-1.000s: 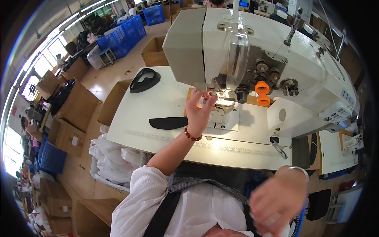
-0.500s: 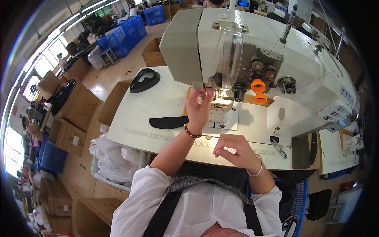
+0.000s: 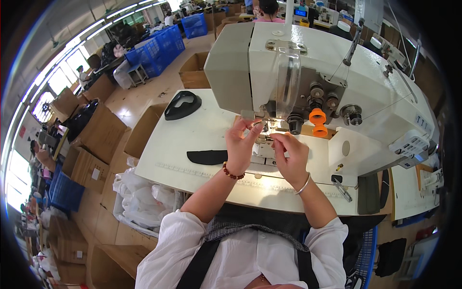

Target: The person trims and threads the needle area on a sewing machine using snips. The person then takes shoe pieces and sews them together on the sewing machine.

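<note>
A large white sewing machine [image 3: 231,72] stands over the white table [image 3: 163,130], its lamp lighting the needle area [image 3: 272,126]. My left hand [image 3: 240,149] is at the left of the needle area, thumb and forefinger pinched together. Just to the right, my right hand [image 3: 292,156] is also pinched, its fingertips beside the presser foot. Whatever lies between the fingers of either hand is too small to make out. A black curved fabric piece [image 3: 207,157] lies flat on the table left of my left wrist.
A black moulded piece with an opening [image 3: 183,106] sits at the table's far left. Thread snips [image 3: 342,189] lie to the right, near a dark folded cloth [image 3: 368,195]. Below the left edge stands a bin of plastic bags [image 3: 144,192]. Cardboard boxes [image 3: 91,166] stand farther left.
My right hand has moved up from the table's front to the needle area, beside my left hand. The left hand stays pinched near the needle. The whole view has shifted slightly.
</note>
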`<move>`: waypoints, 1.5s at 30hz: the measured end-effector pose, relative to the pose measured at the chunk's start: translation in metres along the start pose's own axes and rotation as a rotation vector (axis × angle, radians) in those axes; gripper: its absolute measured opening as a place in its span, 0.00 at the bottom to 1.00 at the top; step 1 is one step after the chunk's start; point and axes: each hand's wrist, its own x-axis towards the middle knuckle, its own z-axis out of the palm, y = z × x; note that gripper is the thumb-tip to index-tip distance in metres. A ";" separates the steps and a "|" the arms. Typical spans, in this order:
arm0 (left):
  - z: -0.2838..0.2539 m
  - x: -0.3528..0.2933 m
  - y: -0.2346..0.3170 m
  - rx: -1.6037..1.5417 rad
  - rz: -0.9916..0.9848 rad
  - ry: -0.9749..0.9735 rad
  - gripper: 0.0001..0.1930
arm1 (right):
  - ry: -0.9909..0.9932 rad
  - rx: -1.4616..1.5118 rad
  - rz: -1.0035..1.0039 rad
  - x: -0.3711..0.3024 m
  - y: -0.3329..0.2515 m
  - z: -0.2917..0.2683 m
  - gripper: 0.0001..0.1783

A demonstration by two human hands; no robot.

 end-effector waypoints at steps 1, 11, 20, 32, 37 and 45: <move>0.004 -0.003 0.000 -0.115 -0.074 0.010 0.08 | 0.004 0.021 0.025 -0.003 -0.001 0.000 0.09; 0.033 -0.004 -0.008 -0.275 0.005 0.120 0.05 | -0.069 0.073 0.133 -0.025 -0.007 -0.011 0.07; 0.029 0.000 -0.019 -0.173 0.144 0.136 0.05 | -0.089 0.043 0.121 -0.029 -0.003 -0.015 0.06; 0.020 0.005 -0.032 -0.045 0.212 0.120 0.04 | -0.073 0.049 0.170 -0.025 0.005 -0.016 0.07; 0.020 0.005 -0.032 0.016 0.204 0.133 0.03 | -0.105 0.059 0.193 -0.029 0.010 -0.012 0.09; 0.023 0.007 -0.026 0.036 0.235 0.126 0.03 | -0.041 0.006 0.095 -0.021 0.006 -0.008 0.10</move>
